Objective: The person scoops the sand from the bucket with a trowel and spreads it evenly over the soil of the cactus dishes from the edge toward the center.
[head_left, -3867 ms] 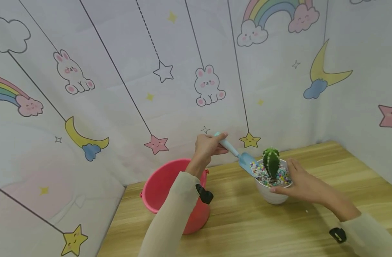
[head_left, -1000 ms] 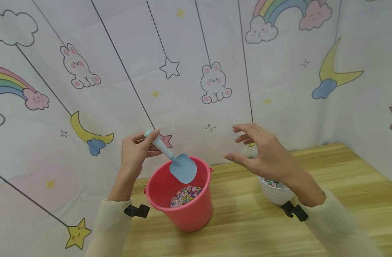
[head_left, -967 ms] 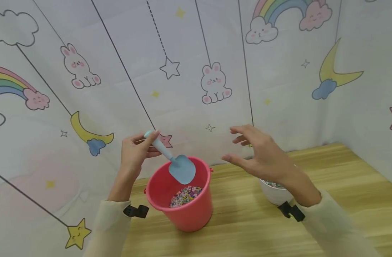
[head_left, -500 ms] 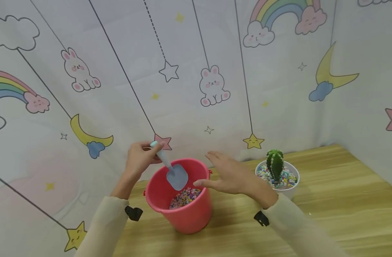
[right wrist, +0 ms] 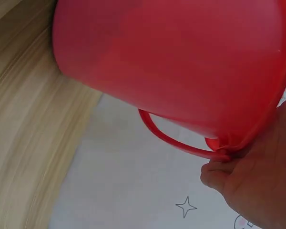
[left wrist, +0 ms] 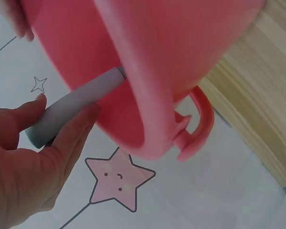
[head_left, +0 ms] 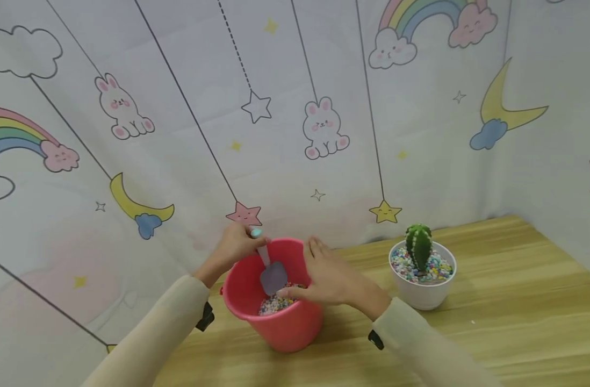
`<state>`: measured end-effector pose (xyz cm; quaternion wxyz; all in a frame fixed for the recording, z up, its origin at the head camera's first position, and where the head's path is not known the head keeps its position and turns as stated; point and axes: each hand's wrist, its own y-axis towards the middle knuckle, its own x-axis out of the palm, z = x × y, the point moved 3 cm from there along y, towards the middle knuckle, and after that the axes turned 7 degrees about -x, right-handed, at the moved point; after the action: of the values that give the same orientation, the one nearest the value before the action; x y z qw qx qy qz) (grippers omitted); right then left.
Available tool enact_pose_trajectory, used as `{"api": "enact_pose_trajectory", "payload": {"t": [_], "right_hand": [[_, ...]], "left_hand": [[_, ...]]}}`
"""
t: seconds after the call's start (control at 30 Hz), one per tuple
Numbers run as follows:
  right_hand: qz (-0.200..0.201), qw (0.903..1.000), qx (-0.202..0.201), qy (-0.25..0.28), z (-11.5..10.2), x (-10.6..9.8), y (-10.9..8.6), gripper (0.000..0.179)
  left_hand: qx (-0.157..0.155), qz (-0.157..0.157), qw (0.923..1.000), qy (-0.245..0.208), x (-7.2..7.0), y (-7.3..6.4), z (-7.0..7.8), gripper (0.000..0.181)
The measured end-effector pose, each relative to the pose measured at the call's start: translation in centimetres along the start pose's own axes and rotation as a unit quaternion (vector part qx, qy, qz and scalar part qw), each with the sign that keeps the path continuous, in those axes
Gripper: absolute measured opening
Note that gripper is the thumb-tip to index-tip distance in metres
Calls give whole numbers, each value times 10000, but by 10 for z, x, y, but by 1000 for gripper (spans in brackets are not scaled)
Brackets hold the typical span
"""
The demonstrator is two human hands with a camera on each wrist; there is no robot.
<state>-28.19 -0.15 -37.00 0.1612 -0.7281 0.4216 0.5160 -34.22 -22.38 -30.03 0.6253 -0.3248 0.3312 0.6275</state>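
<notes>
Wood-grain bench (head_left: 527, 333); pale, lightly creased backdrop (head_left: 275, 177) along far side, continuing left and right. Print: rainbows (head_left: 7, 131), clouds (head_left: 21, 51), rabbits (head_left: 326, 129), moons (head_left: 492, 100), stars (head_left: 385, 212). Light soft, even, slightly dim.

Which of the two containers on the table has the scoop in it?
The red bucket, on the left: the scoop dips down inside it. The white pot on the right holds a cactus instead.

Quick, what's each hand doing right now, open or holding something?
Left hand: closed, holding the shovel by its handle.
Right hand: holding the bucket at its rim.
</notes>
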Motion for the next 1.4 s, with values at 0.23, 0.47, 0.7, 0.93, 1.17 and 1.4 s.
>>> {"api": "enact_pose_trajectory", "payload": {"t": [0.23,0.47,0.7,0.93,1.17,1.4], "right_hand": [[16,9999,122,77,2,9,-3,135],[-142,9994,150,263,3,11,-2,137],[-185,9993,168,269,3,11,-3,139],[-158,9996,102,198,1,10,-2,139],[-160,9995,134,249,2,9,-2,138],[-132,9996,146,213,4,8,-2,137]], "left_hand": [[96,-50,9993,366,10,2,8,35],[77,-172,9989,425,10,8,4,41],[68,-386,9980,491,10,13,6,41],[-287,-546,9980,150,17,12,0,26],[-387,-588,9975,5,21,12,0,26],[-467,-757,9960,18,28,12,6,29]]}}
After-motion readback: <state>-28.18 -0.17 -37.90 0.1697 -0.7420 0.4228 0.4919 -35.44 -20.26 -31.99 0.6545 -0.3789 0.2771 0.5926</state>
